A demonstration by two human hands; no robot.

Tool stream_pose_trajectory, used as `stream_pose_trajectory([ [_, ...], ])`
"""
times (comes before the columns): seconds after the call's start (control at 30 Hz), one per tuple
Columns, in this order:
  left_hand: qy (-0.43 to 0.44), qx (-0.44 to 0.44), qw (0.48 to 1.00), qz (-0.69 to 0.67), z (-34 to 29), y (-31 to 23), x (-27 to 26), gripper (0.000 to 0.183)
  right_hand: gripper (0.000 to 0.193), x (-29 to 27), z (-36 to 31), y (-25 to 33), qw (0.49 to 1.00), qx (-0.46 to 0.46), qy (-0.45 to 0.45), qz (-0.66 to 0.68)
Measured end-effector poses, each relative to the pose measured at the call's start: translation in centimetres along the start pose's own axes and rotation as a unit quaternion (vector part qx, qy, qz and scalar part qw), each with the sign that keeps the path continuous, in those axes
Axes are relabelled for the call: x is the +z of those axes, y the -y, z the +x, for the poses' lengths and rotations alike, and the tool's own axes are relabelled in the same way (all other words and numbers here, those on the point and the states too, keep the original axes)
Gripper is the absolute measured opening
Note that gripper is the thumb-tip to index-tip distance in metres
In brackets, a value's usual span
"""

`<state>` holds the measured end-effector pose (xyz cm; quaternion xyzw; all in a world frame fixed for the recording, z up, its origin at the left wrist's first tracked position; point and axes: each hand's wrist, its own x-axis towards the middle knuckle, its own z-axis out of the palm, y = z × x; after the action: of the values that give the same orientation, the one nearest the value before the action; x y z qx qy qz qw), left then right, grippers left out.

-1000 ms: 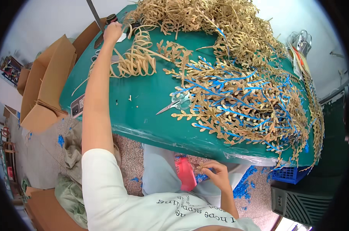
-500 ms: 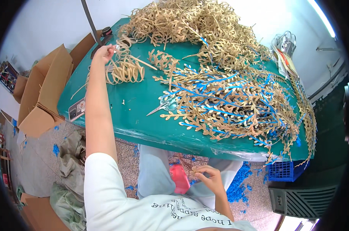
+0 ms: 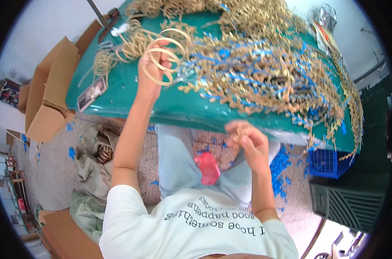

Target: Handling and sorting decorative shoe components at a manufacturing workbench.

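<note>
My left hand (image 3: 151, 71) is raised over the table's near left part, its fingers closed round a springy coil of beige ribbon strip (image 3: 165, 83). Loose loops of the coil hang about the fingers. My right hand (image 3: 254, 144) hovers at the table's front edge above my lap. Its thumb and fingers pinch a small gold leaf-trim piece (image 3: 238, 136), partly hidden and blurred. Just right of the coil, a pair of scissors (image 3: 186, 74) lies beside a spread of gold leaf garlands (image 3: 265, 73) with blue stems.
A green-covered table (image 3: 122, 93) carries more beige coils (image 3: 137, 41), a phone (image 3: 92, 93) and a gold garland heap (image 3: 265, 21). Cardboard boxes (image 3: 49, 82) stand left. A blue crate (image 3: 323, 164) stands right, near blue scraps (image 3: 280, 172). Between my legs is a pink object (image 3: 207, 168).
My left hand has come right and nearer from the coil pile, bringing a beige coil with it. My right hand has risen from my lap to the table edge. The view has shifted.
</note>
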<state>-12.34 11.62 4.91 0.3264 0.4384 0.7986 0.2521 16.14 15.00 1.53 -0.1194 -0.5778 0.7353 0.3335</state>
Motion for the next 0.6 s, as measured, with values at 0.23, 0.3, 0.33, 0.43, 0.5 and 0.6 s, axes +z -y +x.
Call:
stream_pose_trajectory([
  [0.23, -0.033, -0.061, 0.998, -0.012, -9.0, 4.2, 5.6, 0.036, 0.016, 3.7, 2.1, 1.3, 0.997, -0.053, 0.057, 0.016],
  [0.3, -0.011, -0.066, 0.998, 0.008, -10.6, 5.8, 5.6, 0.033, 0.017, 3.4, 2.1, 1.2, 0.99, 0.066, 0.062, 0.104],
  [0.33, -0.002, -0.072, 0.997, 0.008, -11.4, 6.2, 5.8, 0.031, 0.018, 3.0, 2.1, 0.7, 0.985, 0.096, 0.045, 0.137],
  [0.43, -0.068, -0.164, 0.984, -0.004, -12.8, 6.2, 5.3, 0.03, 0.021, 2.4, 2.0, -0.3, 0.98, 0.129, 0.029, 0.151],
  [0.5, -0.121, -0.102, 0.985, 0.068, -13.3, 5.2, 4.0, 0.029, 0.022, 2.7, 2.2, 0.2, 0.979, 0.127, 0.034, 0.156],
  [0.6, -0.022, 0.13, 0.95, 0.283, -12.6, 1.0, 3.3, 0.026, 0.024, 2.7, 2.6, 0.8, 0.978, 0.133, 0.034, 0.158],
])
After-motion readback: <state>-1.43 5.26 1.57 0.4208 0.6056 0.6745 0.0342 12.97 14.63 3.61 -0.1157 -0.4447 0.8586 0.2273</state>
